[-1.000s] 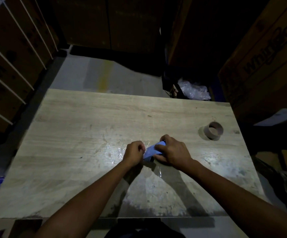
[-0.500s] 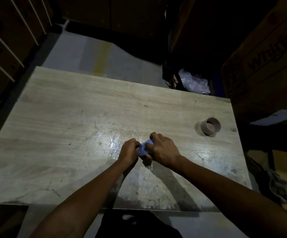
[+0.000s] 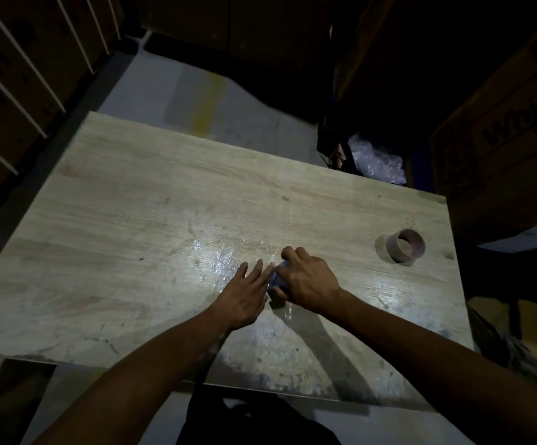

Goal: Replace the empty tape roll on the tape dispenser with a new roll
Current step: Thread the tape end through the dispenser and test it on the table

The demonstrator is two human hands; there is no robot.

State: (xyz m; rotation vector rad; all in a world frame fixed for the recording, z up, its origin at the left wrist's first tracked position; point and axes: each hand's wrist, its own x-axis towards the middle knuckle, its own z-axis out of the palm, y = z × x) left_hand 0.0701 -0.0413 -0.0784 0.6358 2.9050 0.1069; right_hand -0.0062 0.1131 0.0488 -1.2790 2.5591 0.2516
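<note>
**Hands on a tape dispenser at a wooden table**

Head view, looking down in dim light. Right hand (image 3: pixel 305 281) lies curled over a small blue tape dispenser (image 3: pixel 275 277) near the middle of the table (image 3: pixel 132 220); the fingers wrap its top and far side, so the hand is closed on it and only a sliver of blue shows at the left edge of the grip. Left hand (image 3: pixel 244 293) rests flat and open just beside it, fingers extended and spread toward the dispenser, fingertips touching or nearly touching its left side; it holds nothing. Whether a roll sits in the dispenser cannot be told, since the right hand covers it. A glossy, wrinkled patch (image 3: pixel 222 261) shines on the tabletop just beyond the left fingertips. An empty brown cardboard tape core (image 3: pixel 403 247) lies on its side near the table's right edge, well apart from both hands. Beyond the table's far right corner sits crumpled clear plastic (image 3: pixel 376 162), and a printed cardboard box (image 3: pixel 501 139) stands at right.
</note>
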